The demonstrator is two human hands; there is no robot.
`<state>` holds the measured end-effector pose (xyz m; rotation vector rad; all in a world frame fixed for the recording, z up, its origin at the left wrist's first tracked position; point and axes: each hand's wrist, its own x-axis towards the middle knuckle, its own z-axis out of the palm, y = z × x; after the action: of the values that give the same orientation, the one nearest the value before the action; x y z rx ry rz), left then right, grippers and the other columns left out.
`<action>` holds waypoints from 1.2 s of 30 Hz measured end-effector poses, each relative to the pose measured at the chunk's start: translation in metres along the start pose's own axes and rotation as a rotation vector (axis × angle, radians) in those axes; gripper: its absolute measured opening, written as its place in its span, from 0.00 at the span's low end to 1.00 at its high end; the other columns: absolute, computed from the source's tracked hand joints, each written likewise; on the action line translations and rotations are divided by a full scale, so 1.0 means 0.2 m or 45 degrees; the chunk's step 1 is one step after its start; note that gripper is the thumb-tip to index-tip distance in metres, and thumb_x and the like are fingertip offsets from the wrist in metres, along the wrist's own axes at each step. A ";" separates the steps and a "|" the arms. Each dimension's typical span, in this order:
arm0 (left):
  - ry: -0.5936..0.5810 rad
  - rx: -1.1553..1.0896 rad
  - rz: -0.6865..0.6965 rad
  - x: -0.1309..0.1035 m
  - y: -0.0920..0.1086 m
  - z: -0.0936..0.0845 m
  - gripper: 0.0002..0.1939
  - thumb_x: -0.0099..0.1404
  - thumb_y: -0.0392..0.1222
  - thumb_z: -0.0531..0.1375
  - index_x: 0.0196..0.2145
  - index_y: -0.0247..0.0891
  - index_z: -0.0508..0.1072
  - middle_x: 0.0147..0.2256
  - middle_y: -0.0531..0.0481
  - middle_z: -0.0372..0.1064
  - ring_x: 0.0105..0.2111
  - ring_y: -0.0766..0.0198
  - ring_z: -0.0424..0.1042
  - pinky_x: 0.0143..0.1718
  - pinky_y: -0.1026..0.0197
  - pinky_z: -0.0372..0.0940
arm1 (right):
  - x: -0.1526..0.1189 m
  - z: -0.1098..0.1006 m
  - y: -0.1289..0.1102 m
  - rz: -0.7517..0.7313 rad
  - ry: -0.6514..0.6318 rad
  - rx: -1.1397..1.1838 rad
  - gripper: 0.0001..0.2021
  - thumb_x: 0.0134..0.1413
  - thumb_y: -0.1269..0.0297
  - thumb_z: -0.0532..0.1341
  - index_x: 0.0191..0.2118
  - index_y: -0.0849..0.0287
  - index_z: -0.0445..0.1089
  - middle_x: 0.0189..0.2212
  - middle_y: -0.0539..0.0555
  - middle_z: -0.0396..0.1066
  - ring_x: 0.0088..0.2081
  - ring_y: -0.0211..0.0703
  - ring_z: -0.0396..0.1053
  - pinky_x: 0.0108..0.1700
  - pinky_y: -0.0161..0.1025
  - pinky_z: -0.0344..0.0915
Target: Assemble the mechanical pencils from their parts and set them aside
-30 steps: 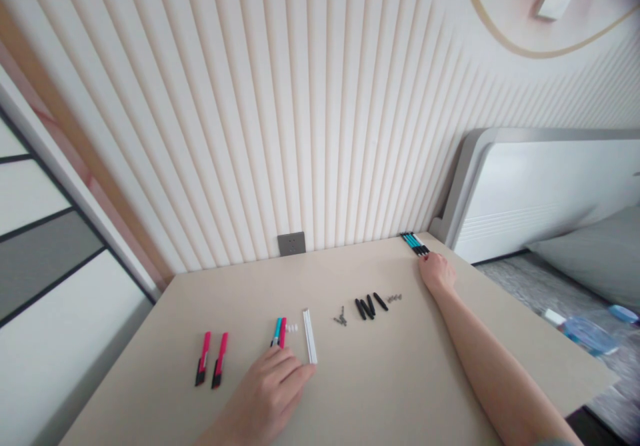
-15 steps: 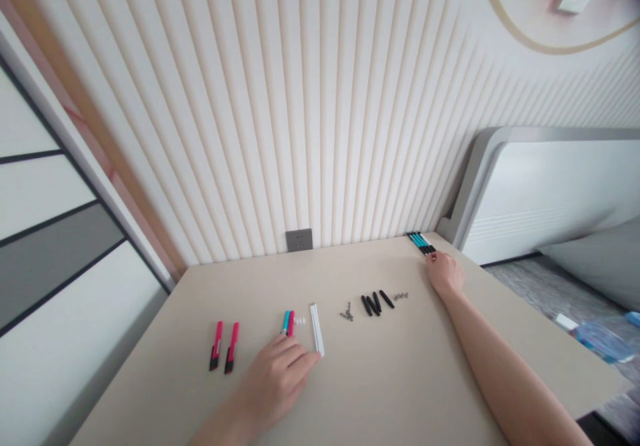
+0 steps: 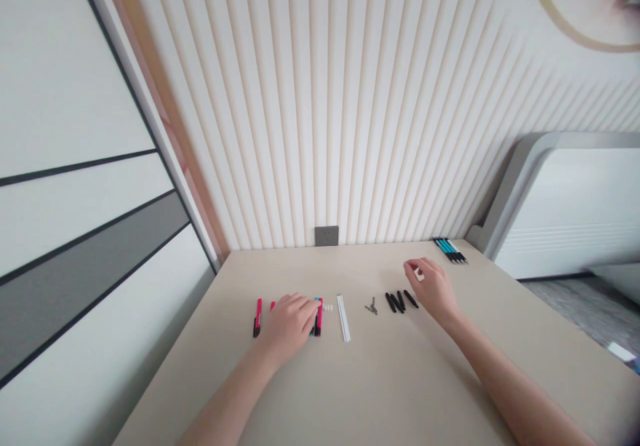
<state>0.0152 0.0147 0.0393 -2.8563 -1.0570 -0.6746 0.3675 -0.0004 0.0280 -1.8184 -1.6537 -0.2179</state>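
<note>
My left hand reaches over the left part of the table, its fingers loosely bent and pointing right. Its fingertips partly cover a pink pen barrel with a teal one beside it. Whether they touch is unclear. Behind this hand, a second pink barrel is mostly hidden; another pink and black barrel lies further left. My right hand hovers beyond the black pen grips, thumb and fingers curved with a gap between them and nothing visible in it.
White thin rods lie mid-table, with small white pieces to their left and small metal springs to their right. Several teal and white pens lie at the back right corner. A wall socket is behind the table.
My right hand has left the pens at the back corner and moved left toward the black grips. My left hand has drawn away from the white rods, toward the pink barrels. The view has turned left.
</note>
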 end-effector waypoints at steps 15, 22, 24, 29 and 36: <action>-0.094 -0.021 -0.369 -0.02 -0.07 0.03 0.11 0.68 0.37 0.52 0.41 0.39 0.74 0.35 0.46 0.74 0.39 0.58 0.71 0.43 0.58 0.62 | -0.15 0.12 -0.36 -0.255 -0.109 0.081 0.12 0.63 0.63 0.52 0.34 0.56 0.72 0.31 0.54 0.74 0.36 0.46 0.68 0.42 0.40 0.59; -0.169 -0.019 -0.316 -0.02 0.04 0.05 0.13 0.68 0.40 0.53 0.47 0.41 0.72 0.36 0.46 0.72 0.38 0.57 0.70 0.41 0.57 0.62 | -0.09 0.09 -0.17 -0.086 -0.200 -0.137 0.12 0.61 0.61 0.53 0.33 0.56 0.73 0.34 0.54 0.75 0.40 0.48 0.68 0.44 0.42 0.59; -0.174 -0.018 -0.309 -0.02 0.05 0.05 0.13 0.68 0.40 0.53 0.48 0.41 0.72 0.37 0.46 0.72 0.39 0.56 0.70 0.42 0.56 0.62 | -0.08 0.08 -0.16 -0.065 -0.215 -0.176 0.12 0.61 0.62 0.53 0.34 0.55 0.73 0.35 0.54 0.75 0.40 0.48 0.68 0.44 0.42 0.58; -0.235 -0.027 -0.329 -0.02 0.05 0.05 0.12 0.67 0.39 0.53 0.46 0.41 0.73 0.37 0.46 0.72 0.39 0.56 0.70 0.42 0.55 0.62 | -0.08 0.07 -0.18 -0.063 -0.231 -0.195 0.12 0.61 0.62 0.53 0.34 0.56 0.74 0.35 0.55 0.75 0.41 0.47 0.68 0.44 0.41 0.58; -0.280 -0.039 -0.369 0.00 0.06 0.04 0.12 0.67 0.37 0.52 0.44 0.40 0.73 0.39 0.45 0.72 0.40 0.55 0.70 0.42 0.56 0.62 | -0.10 0.07 -0.20 -0.103 -0.247 -0.189 0.11 0.62 0.64 0.54 0.36 0.55 0.74 0.35 0.54 0.75 0.41 0.48 0.68 0.43 0.42 0.57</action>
<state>0.0247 0.0064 0.0338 -2.8825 -1.5247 -0.3925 0.3222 -0.0094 0.0206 -1.9348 -1.8919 -0.2100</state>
